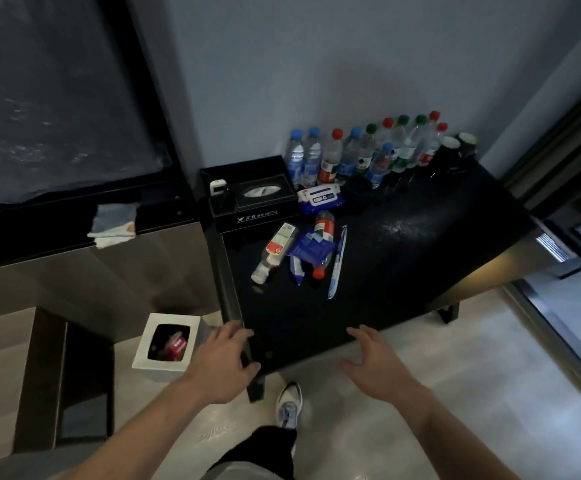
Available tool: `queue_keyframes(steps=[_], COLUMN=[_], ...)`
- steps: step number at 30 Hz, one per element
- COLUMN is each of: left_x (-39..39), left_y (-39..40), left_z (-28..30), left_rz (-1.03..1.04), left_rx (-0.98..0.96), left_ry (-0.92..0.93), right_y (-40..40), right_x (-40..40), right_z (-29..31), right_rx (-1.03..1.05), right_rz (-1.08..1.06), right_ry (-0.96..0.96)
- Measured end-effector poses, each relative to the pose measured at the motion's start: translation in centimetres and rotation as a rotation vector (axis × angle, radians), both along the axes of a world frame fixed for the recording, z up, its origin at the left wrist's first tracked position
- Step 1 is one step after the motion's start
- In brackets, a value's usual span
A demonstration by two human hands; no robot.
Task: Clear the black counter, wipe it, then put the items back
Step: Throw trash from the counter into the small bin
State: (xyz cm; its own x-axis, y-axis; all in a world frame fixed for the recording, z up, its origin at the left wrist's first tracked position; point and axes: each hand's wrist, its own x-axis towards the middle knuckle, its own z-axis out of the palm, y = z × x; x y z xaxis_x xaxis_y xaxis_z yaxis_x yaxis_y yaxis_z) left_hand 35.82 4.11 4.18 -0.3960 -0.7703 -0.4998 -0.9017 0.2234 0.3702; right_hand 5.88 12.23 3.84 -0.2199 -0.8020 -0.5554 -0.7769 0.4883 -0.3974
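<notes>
Nothing looks cleared yet: the counter point(403, 271) still carries a row of bottles point(361, 154) at the far wall, a tissue box point(254, 199), a wipes pack point(320, 197), and two fallen bottles point(275, 251) among wrappers point(311, 251), all well beyond the fingertips. Both hands are empty with fingers apart and relaxed, the left hand point(223, 362) over the near corner, the right hand point(379, 365) just off the near edge, so clearing, wiping and restocking all seem left to do

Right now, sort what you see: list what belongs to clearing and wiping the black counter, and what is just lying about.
Job: black counter, standing bottles, lying bottles, wipes pack, tissue box, cloth.

Lying about: bin, shoe.
</notes>
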Motion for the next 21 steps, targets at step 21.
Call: queue_keyframes(steps=[21], left_x=[-24.2], left_y=[-13.4], left_z=[-9.1], left_rz=[0.254], left_rx=[0.321], left_ry=[0.175], right_y=[-13.1], right_x=[-15.9], right_z=[-4.2], right_rx=[0.071], right_rz=[0.039], right_ry=[0.018])
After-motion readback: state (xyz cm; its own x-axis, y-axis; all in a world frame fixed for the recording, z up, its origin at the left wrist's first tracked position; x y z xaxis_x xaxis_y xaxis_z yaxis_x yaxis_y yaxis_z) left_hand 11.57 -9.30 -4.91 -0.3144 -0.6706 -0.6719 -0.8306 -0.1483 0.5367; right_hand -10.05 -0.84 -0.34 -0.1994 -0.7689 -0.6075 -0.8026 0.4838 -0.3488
